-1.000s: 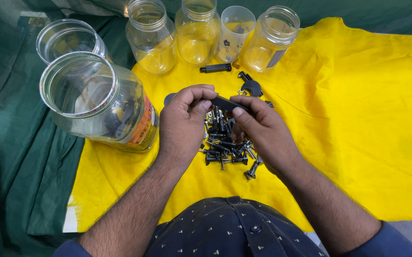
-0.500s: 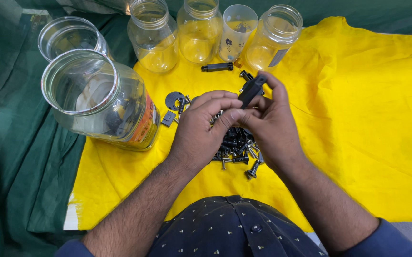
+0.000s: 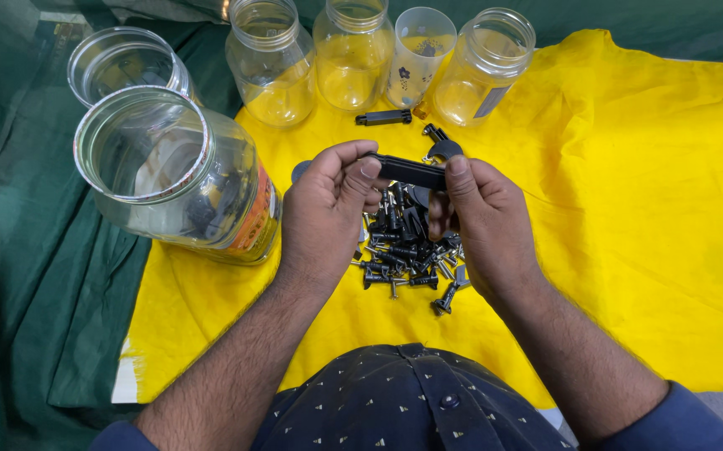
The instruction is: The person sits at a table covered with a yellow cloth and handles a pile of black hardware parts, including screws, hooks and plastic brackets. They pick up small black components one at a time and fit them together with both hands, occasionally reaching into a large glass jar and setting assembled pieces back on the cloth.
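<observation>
- Cloth point(image 3: 629, 209), yellow, covers the work area over a green sheet point(image 3: 19, 276).
- Big glass jar point(image 3: 173, 179) lies tilted on its side, left of the hands; a second jar point(image 3: 123, 58) sits behind it.
- 4 clear containers point(image 3: 353, 54) stand in a row at the far edge.
- Left hand point(image 3: 328, 209) and right hand point(image 3: 478, 221) each pinch 1 end of a black bar point(image 3: 410, 171), fingers closed on it, above the pile.
- Pile of black screws point(image 3: 407, 255) lies on the cloth under the hands.
- Short black piece point(image 3: 384, 118) lies near the containers.
</observation>
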